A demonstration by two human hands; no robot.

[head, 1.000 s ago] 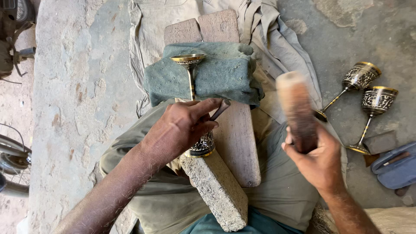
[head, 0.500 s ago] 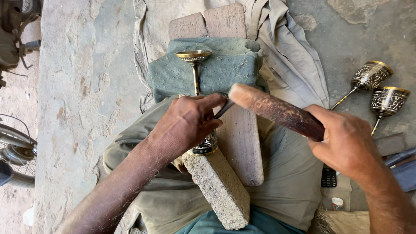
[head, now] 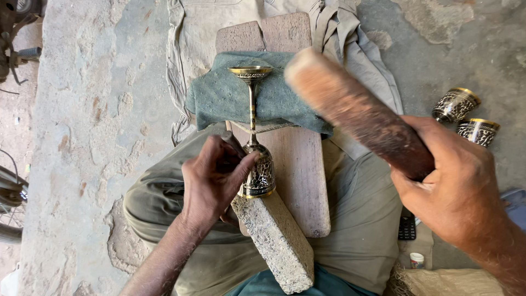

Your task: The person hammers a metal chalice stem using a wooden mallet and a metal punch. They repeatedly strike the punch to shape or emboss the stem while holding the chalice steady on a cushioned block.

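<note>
left hand (head: 215, 181): closed on engraved brass goblet (head: 255, 148) laid along wooden board (head: 290, 164) | right hand (head: 452, 189): gripped round brown wooden mallet (head: 356, 109), raised

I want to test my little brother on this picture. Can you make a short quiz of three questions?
1. True or false: the right hand holds a wooden mallet.
2. What does the goblet lie on? A) a wooden board B) a metal tray C) bare ground
3. Fill in: the left hand touches the goblet's ____.

Key:
1. True
2. A, the wooden board, with its stem over a green cloth
3. Cup
</note>
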